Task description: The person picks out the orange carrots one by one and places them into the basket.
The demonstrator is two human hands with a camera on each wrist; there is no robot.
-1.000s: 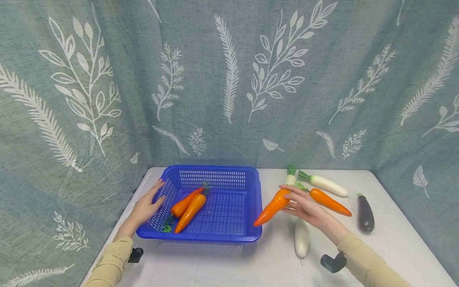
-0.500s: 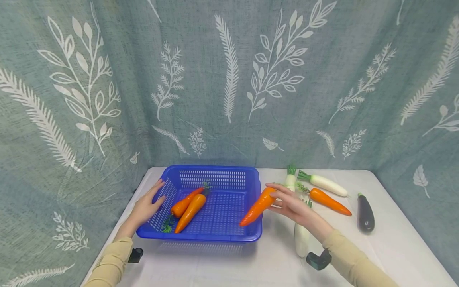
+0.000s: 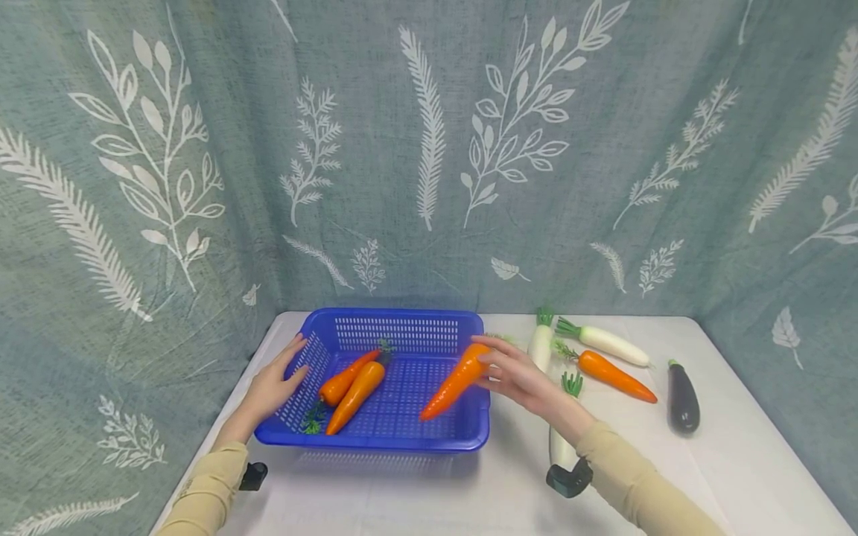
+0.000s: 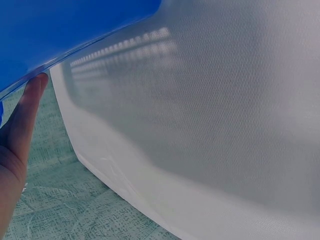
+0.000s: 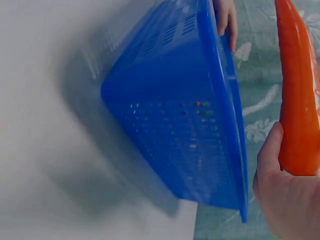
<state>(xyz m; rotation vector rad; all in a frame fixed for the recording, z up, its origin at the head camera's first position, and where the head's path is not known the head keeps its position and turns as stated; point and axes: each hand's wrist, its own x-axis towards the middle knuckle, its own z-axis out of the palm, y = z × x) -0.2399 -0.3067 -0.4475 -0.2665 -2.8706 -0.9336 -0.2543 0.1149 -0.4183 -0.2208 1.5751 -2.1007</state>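
My right hand (image 3: 516, 376) pinches a large orange carrot (image 3: 452, 383) by its thick end, over the right part of a blue plastic basket (image 3: 375, 444). The carrot's tip slants down to the left, and in the right wrist view the thumb (image 5: 272, 150) lies along its side. My left hand (image 3: 271, 387) rests at the basket's left rim, fingers and thumb spread and fairly straight. In the left wrist view one digit (image 4: 36, 92) touches the rim's edge. Two carrots lie side by side inside the basket, the nearer one (image 3: 355, 398) pointing toward the front.
On the white tabletop (image 3: 509, 491) to the right lie a carrot (image 3: 617, 376), a dark eggplant (image 3: 684, 402) and several white radishes, one (image 3: 613, 345) at the back. Another radish (image 3: 561, 447) is partly hidden by my right forearm. A green leaf-patterned curtain (image 3: 429, 149) surrounds the table.
My right hand has carried the carrot leftward, from beside the basket's right rim to over its inside. The left hand and the basket have stayed in place.
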